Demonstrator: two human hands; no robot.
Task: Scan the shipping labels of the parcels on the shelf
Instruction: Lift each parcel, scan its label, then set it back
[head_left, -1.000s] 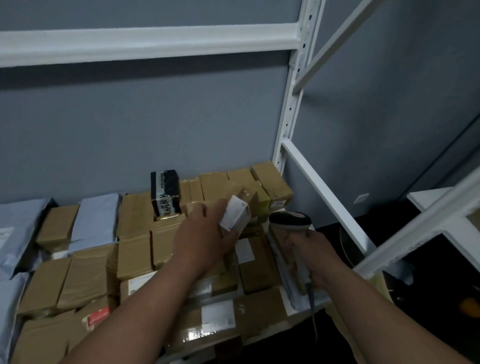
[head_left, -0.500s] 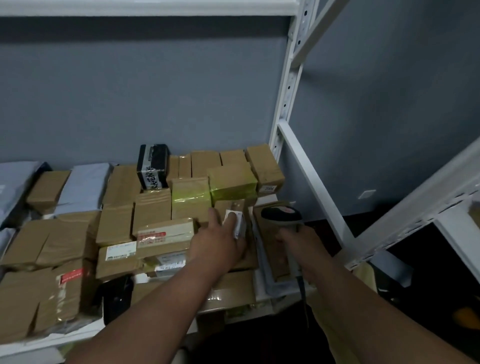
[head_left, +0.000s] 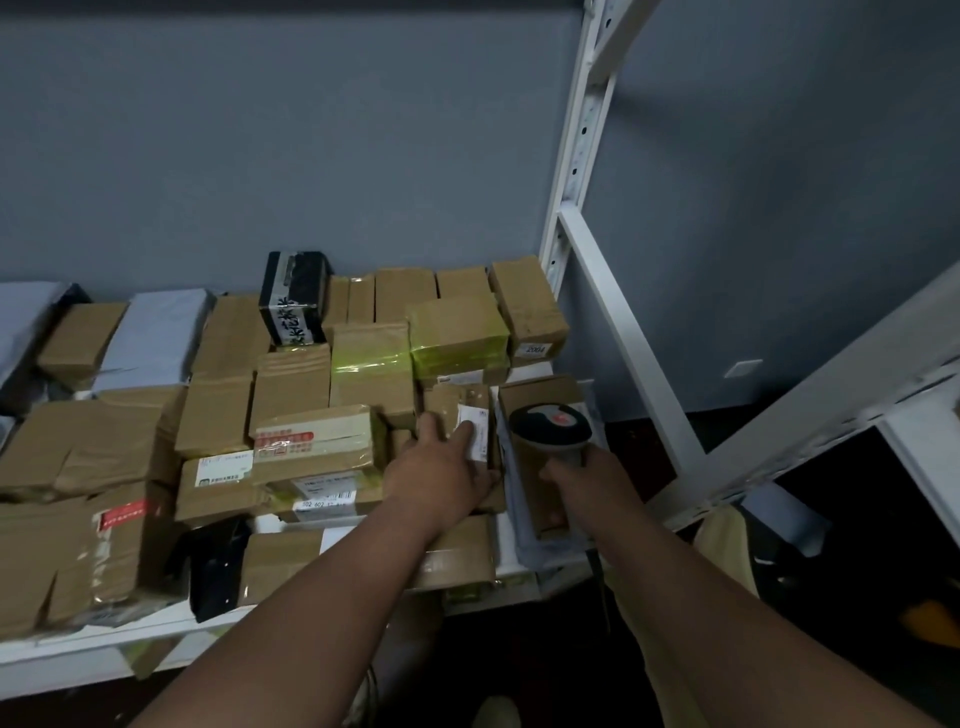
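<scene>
Since a moment ago, the small brown parcel (head_left: 457, 415) is coming down from the air — now it is lying on the pile, near the right end of the white shelf (head_left: 104, 644), and my left hand (head_left: 441, 478) is resting on it. The fingers of this hand are lying almost straight over the box, and one fingertip is touching its white shipping label (head_left: 477, 434); I am not lifting the parcel any more. My right hand (head_left: 582, 475) is gripping the handle of the barcode scanner (head_left: 551, 422), with fingers curled around it, and the scanner's head is standing just beside the label, to its right. Under the scanner a long flat carton (head_left: 540, 493) is lying. Many other brown parcels (head_left: 218, 415) are filling the shelf to the left, and two with yellow-green tape (head_left: 457, 332) are sitting behind my left hand.
</scene>
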